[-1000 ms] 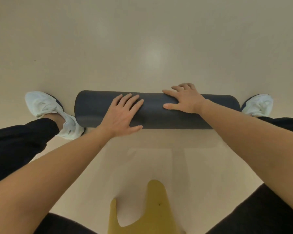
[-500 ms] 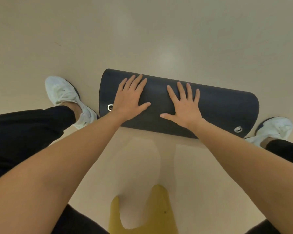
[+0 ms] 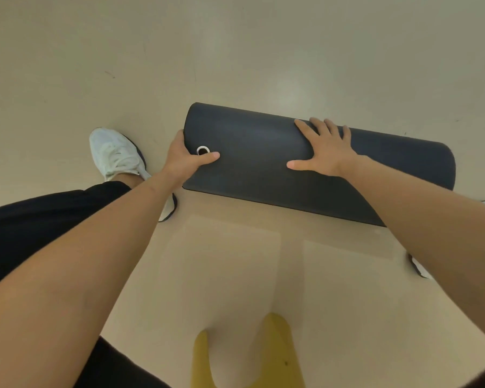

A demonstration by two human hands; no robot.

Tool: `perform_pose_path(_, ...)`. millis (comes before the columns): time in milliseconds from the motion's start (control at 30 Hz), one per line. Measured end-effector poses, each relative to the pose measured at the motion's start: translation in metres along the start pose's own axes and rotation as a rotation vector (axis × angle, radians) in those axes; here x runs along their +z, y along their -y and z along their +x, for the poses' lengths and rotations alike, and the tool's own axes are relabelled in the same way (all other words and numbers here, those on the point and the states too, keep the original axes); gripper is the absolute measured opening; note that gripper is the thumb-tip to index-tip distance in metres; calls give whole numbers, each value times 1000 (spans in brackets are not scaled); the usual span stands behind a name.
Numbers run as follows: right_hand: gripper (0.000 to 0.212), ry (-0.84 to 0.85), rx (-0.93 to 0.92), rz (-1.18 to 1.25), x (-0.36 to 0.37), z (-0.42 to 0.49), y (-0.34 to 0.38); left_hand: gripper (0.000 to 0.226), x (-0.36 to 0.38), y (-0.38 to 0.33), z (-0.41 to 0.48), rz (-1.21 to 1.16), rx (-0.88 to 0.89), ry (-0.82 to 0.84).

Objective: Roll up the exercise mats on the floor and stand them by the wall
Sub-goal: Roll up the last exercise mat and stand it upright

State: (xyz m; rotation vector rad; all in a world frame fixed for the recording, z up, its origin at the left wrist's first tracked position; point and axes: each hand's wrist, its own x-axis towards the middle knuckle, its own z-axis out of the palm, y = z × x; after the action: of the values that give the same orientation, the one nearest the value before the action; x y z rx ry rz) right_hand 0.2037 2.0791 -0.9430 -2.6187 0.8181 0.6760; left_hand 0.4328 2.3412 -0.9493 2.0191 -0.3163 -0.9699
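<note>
A dark grey exercise mat [image 3: 263, 152] lies rolled up on the beige floor, running from centre to right. A metal eyelet [image 3: 203, 150] shows near its left end. My left hand [image 3: 186, 161] grips that left end, thumb on top beside the eyelet and fingers curled round the edge. My right hand [image 3: 324, 148] lies flat on the middle of the roll with fingers spread. The roll's near right part is hidden behind my right forearm.
My white left shoe [image 3: 114, 155] stands just left of the roll. Part of my right shoe [image 3: 419, 268] shows under my right forearm. A yellow garment piece [image 3: 275, 357] hangs at the bottom centre. Bare beige floor [image 3: 235, 51] stretches beyond the mat.
My left hand slid from the top of the roll to its left end and curled round it. The right hand stayed flat on the mat. The view shifted left.
</note>
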Motion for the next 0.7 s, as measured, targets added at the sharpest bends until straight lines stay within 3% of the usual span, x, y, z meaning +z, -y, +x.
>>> perform_pose_path(200,101,-64,118,16,5,-14,7,78,0,-12,14,10,-24,-1)
perform_pose_path(300,109,-89,159,33,2,-27,15,72,1,-33,5,26,28,-46)
perform_pose_path(433,123,-140,176,118,-32,-51,13,65,0,-93,-19,87,182,-82)
perform_pose_path(700,116,-420,-14,301,-119,-130,23,77,-8,-221,-126,299,561,-142)
